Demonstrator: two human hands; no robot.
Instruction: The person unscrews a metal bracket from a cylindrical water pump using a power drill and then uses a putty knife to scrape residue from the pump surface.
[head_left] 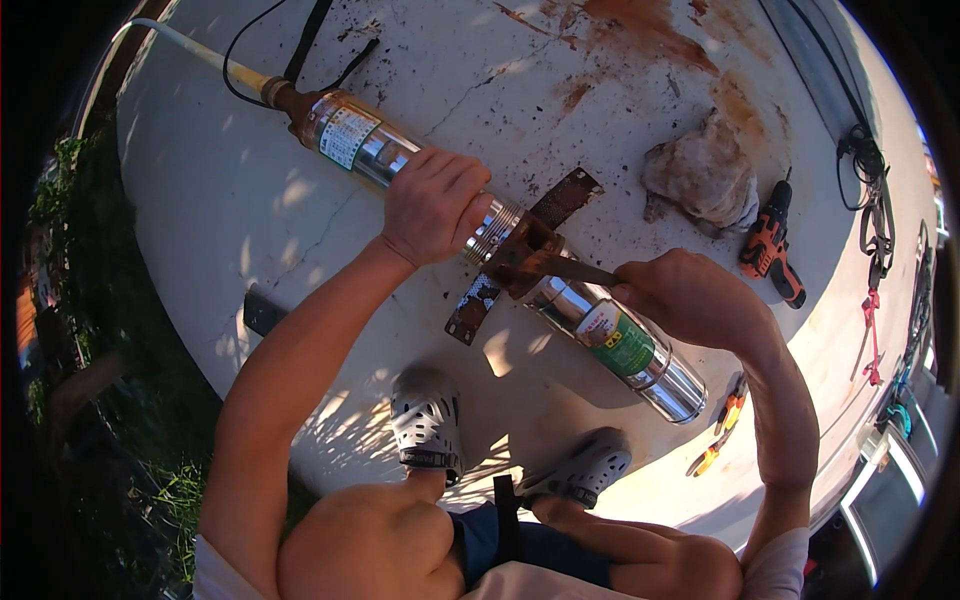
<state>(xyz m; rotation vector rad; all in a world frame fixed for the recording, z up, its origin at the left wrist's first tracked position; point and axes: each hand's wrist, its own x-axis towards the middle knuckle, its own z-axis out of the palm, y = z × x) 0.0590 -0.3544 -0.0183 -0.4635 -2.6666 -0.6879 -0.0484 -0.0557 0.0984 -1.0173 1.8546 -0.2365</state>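
Note:
A long steel submersible pump (402, 157) lies slantwise on the concrete, from upper left to lower right. My left hand (432, 205) is wrapped round its upper section, just above a threaded collar (492, 230). In my closed right hand (690, 300) is a flat, dark blade-like tool (575, 268); the fingers hide its handle. Its tip reaches the rusty middle section (525, 250), though whether they touch I cannot tell. A rusty perforated metal strip (568, 198) sticks out on both sides there. The lower steel cylinder (675, 385) carries a green label.
A pale hose (200, 55) runs from the pump's top end. To the right lie a dirty crumpled cloth (705, 175), an orange-black cordless drill (772, 250) and yellow-handled pliers (705, 458). Ropes and chain (876, 225) hang farther right. Grass (165, 350) borders the slab left.

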